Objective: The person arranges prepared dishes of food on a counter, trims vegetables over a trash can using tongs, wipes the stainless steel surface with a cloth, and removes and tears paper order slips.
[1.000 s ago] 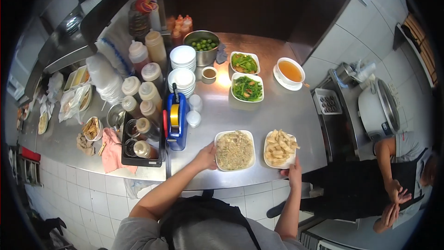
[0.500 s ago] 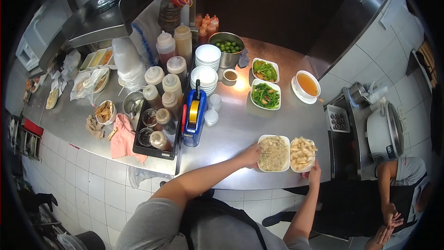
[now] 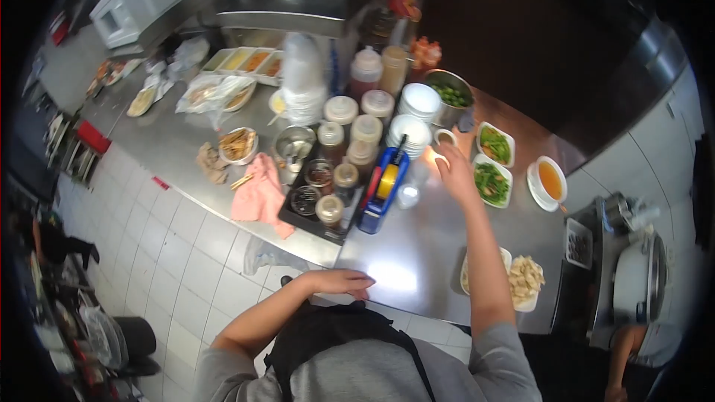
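Observation:
My right hand (image 3: 454,171) reaches over the counter, fingers apart, just below a small white bowl of brown sauce (image 3: 445,137); it seems not to grip the bowl. My left hand (image 3: 342,283) hovers at the counter's front edge, fingers stretched out and holding nothing. Under my right forearm, a white dish of pale, crumbly food (image 3: 506,259) is mostly hidden. Beside it sits a white dish of golden fried pieces (image 3: 527,277). Right of my right hand are a dish of green vegetables (image 3: 491,183) and a second dish of greens (image 3: 495,144).
A blue tape dispenser (image 3: 383,190), a black tray of squeeze bottles (image 3: 316,227) and stacked white bowls (image 3: 411,132) stand left of my right hand. A bowl of orange soup (image 3: 550,179) is at right. A co-worker's arm (image 3: 622,361) shows lower right.
Both hands have let go of the two dishes of pale and fried food. My right hand has moved up and left toward the sauce bowl; my left has drawn back. The view has turned left.

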A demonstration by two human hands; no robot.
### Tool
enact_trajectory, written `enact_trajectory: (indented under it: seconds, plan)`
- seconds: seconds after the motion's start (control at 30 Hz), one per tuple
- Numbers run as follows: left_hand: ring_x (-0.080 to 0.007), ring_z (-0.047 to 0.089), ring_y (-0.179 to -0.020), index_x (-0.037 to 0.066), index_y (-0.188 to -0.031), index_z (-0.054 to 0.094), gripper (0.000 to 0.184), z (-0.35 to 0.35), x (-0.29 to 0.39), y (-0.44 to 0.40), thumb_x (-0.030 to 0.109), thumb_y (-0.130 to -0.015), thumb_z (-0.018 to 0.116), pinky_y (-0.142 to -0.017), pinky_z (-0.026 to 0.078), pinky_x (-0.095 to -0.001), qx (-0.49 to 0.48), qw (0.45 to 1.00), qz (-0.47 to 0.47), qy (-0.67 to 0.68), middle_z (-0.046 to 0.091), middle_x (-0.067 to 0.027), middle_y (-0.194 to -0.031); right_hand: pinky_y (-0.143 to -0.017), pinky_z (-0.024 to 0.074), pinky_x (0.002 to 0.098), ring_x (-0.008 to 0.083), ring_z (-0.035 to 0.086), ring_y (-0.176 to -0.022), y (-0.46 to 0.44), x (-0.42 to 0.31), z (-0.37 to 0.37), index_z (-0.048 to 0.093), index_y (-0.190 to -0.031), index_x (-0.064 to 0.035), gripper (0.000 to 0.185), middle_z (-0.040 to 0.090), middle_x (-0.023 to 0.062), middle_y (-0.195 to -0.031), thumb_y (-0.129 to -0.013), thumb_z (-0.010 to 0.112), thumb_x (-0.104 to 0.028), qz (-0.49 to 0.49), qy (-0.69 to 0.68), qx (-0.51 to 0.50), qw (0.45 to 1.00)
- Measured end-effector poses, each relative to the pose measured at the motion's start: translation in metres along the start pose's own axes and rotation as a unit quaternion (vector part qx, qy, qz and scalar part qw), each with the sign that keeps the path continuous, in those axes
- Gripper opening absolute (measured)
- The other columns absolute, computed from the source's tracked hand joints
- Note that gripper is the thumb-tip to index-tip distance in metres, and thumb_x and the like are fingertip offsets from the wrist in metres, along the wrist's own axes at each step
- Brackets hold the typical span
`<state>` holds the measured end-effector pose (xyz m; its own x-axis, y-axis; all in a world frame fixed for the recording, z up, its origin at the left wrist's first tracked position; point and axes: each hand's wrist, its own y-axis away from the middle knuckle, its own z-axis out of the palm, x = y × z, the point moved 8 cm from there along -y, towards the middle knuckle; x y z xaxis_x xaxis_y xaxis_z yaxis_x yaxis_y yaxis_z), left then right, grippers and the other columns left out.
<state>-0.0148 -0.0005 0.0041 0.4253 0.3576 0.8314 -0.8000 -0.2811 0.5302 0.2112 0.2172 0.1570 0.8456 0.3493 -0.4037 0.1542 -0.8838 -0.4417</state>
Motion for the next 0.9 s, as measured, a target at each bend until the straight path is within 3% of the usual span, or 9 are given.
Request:
enact_trajectory:
  seconds: [0.2, 0.37, 0.5, 0.53, 0.57, 0.6, 0.7, 0.83, 0.9]
  plan:
    - [-0.0158, 0.058, -0.105, 0.01, -0.127, 0.047, 0.049, -0.018, -0.15, 0.148, 0.045, -0.093, 0.046, -0.089, 0.041, -0.0323, 0.327, 0.919, -0.072, 0.21, 0.062, -0.0064, -0.113, -0.086, 0.0409, 0.0517, 0.0327, 0.059, -0.099, -0.078, 0.011, 0.105, 0.066, -0.093, -0.0039, 0.023, 0.063, 0.0155, -0.103, -0.082, 0.057, -0.022, 0.115, 0.217, -0.232, 0.941]
    - [-0.0197, 0.063, -0.091, 0.01, -0.124, 0.05, 0.045, 0.039, -0.332, 0.215, 0.039, -0.089, 0.051, -0.071, 0.046, -0.0393, 0.512, 0.769, -0.19, 0.331, 0.066, -0.0077, -0.103, -0.079, 0.0461, 0.0457, 0.0369, 0.06, -0.091, -0.081, 0.004, 0.105, 0.064, -0.085, -0.0004, 0.019, 0.064, 0.0193, -0.094, -0.08, 0.055, -0.016, 0.068, 0.21, -0.141, 0.965]
    - [-0.0266, 0.065, -0.094, 0.006, -0.127, 0.046, 0.049, 0.086, -0.428, 0.221, 0.034, -0.088, 0.051, -0.069, 0.048, -0.0478, 0.455, 0.763, -0.29, 0.355, 0.064, -0.0124, -0.109, -0.072, 0.0472, 0.0448, 0.0349, 0.061, -0.086, -0.083, 0.036, 0.089, 0.06, -0.086, 0.0032, 0.021, 0.062, 0.0222, -0.087, -0.084, 0.051, -0.015, 0.003, 0.067, 0.061, 0.996]
    - [-0.0272, 0.065, -0.093, 0.005, -0.127, 0.046, 0.049, 0.087, -0.456, 0.217, 0.034, -0.088, 0.051, -0.069, 0.049, -0.049, 0.429, 0.785, -0.303, 0.328, 0.064, -0.013, -0.109, -0.073, 0.0487, 0.0445, 0.0326, 0.061, -0.088, -0.082, 0.093, 0.098, 0.059, -0.093, 0.0029, 0.023, 0.061, 0.0209, -0.092, -0.087, 0.051, -0.018, 0.1, -0.049, 0.056, 0.992]
    - [-0.0277, 0.065, -0.093, 0.005, -0.127, 0.046, 0.049, 0.084, -0.49, 0.211, 0.033, -0.088, 0.05, -0.07, 0.049, -0.0501, 0.4, 0.815, -0.306, 0.287, 0.064, -0.0137, -0.109, -0.074, 0.0502, 0.0442, 0.0303, 0.06, -0.091, -0.072, 0.134, 0.11, 0.057, -0.1, 0.0025, 0.027, 0.06, 0.0195, -0.098, -0.09, 0.05, -0.021, 0.196, -0.163, 0.05, 0.966]
    - [-0.0283, 0.065, -0.093, 0.004, -0.127, 0.046, 0.049, 0.074, -0.508, 0.209, 0.033, -0.088, 0.05, -0.07, 0.049, -0.0513, 0.385, 0.83, -0.303, 0.266, 0.064, -0.0143, -0.109, -0.078, 0.0531, 0.0456, 0.0288, 0.057, -0.099, -0.043, 0.133, 0.103, 0.048, -0.118, -0.001, 0.035, 0.054, 0.016, -0.115, -0.095, 0.045, -0.027, 0.318, -0.42, 0.14, 0.839]
    - [-0.0276, 0.066, -0.087, 0.001, -0.123, 0.049, 0.046, 0.022, -0.481, 0.228, 0.029, -0.087, 0.052, -0.067, 0.051, -0.0482, 0.43, 0.794, -0.304, 0.302, 0.064, -0.0162, -0.104, -0.076, 0.0533, 0.0422, 0.0252, 0.057, -0.101, 0.022, 0.102, 0.055, 0.045, -0.118, -0.0024, 0.034, 0.055, 0.0108, -0.113, -0.096, 0.045, -0.029, 0.295, -0.556, 0.173, 0.758]
    - [-0.0235, 0.064, -0.073, -0.004, -0.113, 0.055, 0.037, -0.092, -0.47, 0.244, 0.018, -0.084, 0.056, -0.06, 0.054, -0.0349, 0.522, 0.79, -0.187, 0.261, 0.065, -0.0173, -0.084, -0.073, 0.0517, 0.0412, 0.0308, 0.058, -0.092, 0.155, 0.104, 0.04, 0.047, -0.103, -0.0012, 0.024, 0.055, 0.0161, -0.11, -0.096, 0.043, -0.024, 0.393, -0.218, 0.188, 0.873]
    - [-0.0225, 0.064, -0.068, -0.004, -0.11, 0.057, 0.034, -0.149, -0.474, 0.246, 0.017, -0.083, 0.056, -0.06, 0.053, -0.0323, 0.558, 0.789, -0.147, 0.212, 0.065, -0.0169, -0.079, -0.066, 0.0476, 0.0426, 0.0379, 0.057, -0.079, 0.187, 0.053, 0.034, 0.051, -0.091, 0.0018, 0.023, 0.056, 0.0208, -0.102, -0.092, 0.047, -0.021, 0.372, 0.13, 0.093, 0.915]
